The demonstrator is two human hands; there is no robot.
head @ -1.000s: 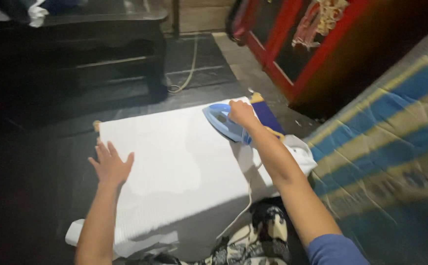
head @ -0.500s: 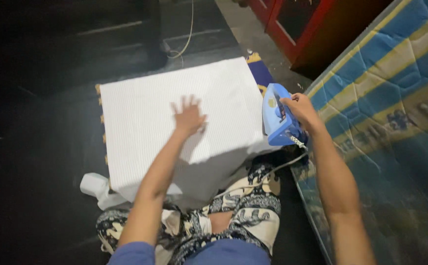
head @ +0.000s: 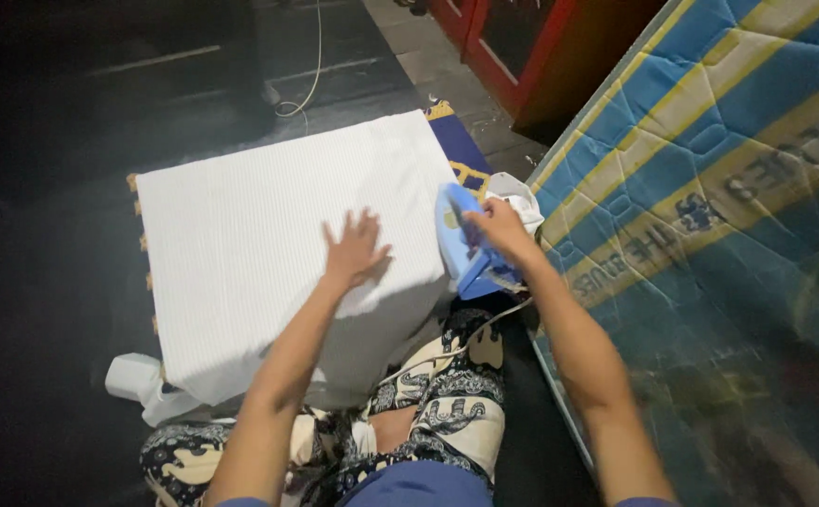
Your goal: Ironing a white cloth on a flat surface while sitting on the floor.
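A white ribbed cloth (head: pixel 259 235) lies spread flat on the floor in front of my patterned trousers. My left hand (head: pixel 355 250) rests palm down on its right part, fingers spread. My right hand (head: pixel 501 231) grips a blue and white electric iron (head: pixel 461 244), which stands tipped on its side just past the cloth's right edge. The iron's white cord (head: pixel 447 352) runs down across my knee.
A blue and yellow mattress (head: pixel 710 188) leans along the right. A blue patterned mat (head: pixel 461 155) shows under the cloth's far right corner. White crumpled fabric (head: pixel 522 197) lies beside the iron, another white bundle (head: pixel 137 380) at the near left. Red furniture (head: pixel 522 47) stands behind.
My right hand has carried the iron off the cloth to its right edge and tipped it up. My left hand has slid from the cloth's left side toward the right.
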